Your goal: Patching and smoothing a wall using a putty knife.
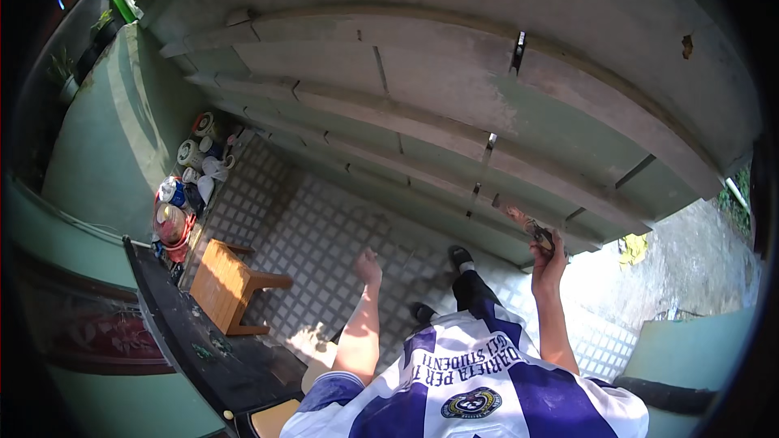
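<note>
We look down from our head onto a tiled floor (324, 235) that runs up to a wide flight of grey concrete steps (454, 113), which fill the upper half of the view. Our right hand (548, 259) is raised toward the lowest steps and is closed around a small dark tool (540, 234). It is too small for us to tell its kind. Its tip sits right at the edge of a step, near a dark gap in the concrete.

Our left hand (369, 266) is lifted in the air above the floor, holding nothing, with its fingers loosely curled.

Below the hands we see our striped blue and white shirt (471, 381) and two dark shoes (461, 257) on the floor, close to the bottom step.

At the left edge of the floor a low wooden stool (231, 285) stands just beside a dark bench (211, 341). Behind it, in the far left corner, paint cans and bottles (191, 186) are heaped against a green wall (105, 146).

We judge the risks this way. The tool is gripped by one hand only, at arm's length, so a slip off the step edge could drop it onto the floor or jab the hand. The left hand braces on nothing, so leaning forward could cost us our balance. The stool stands behind and to our left, where a blind backward step could trip us.
</note>
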Available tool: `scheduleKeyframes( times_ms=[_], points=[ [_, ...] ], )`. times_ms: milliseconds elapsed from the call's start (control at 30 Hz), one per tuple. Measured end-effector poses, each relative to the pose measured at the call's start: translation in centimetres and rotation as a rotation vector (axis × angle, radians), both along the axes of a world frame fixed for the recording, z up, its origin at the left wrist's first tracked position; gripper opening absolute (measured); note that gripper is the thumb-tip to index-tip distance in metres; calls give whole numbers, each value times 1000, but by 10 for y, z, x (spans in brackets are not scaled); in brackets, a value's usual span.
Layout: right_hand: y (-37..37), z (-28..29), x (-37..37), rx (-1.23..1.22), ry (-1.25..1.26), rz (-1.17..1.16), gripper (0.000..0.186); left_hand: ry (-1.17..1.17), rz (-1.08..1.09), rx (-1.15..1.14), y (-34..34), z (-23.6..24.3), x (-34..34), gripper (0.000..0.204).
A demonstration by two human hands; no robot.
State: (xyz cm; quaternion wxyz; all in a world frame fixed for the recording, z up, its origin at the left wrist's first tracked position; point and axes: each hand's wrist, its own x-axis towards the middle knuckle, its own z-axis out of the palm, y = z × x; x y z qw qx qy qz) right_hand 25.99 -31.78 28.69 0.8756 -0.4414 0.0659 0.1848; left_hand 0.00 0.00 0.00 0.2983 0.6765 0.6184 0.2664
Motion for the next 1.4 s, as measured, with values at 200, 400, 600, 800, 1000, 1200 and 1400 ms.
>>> scheduleKeyframes(
  times_ms=[200,400,600,800,1000,1200,1400],
  points=[
    [5,-11,-5,-99,12,9,25,-790,515,-623,-59,-72,-126,25],
    [18,-13,-3,-114,203,133,24,-957,724,-801,-104,-76,-165,40],
    [47,3,-17,-169,284,438,33,-779,491,-877,-138,-102,-164,40],
    [74,-11,-10,-105,68,803,43,-770,490,-912,-145,-92,-153,40],
    [145,42,6,48,-174,1220,68,-866,488,-915,-114,-68,-154,53],
    [176,28,16,22,-198,990,55,-876,299,-795,-44,5,-102,48],
    [175,38,26,-140,-435,692,58,-824,100,-711,28,76,-22,39]
  ],
)
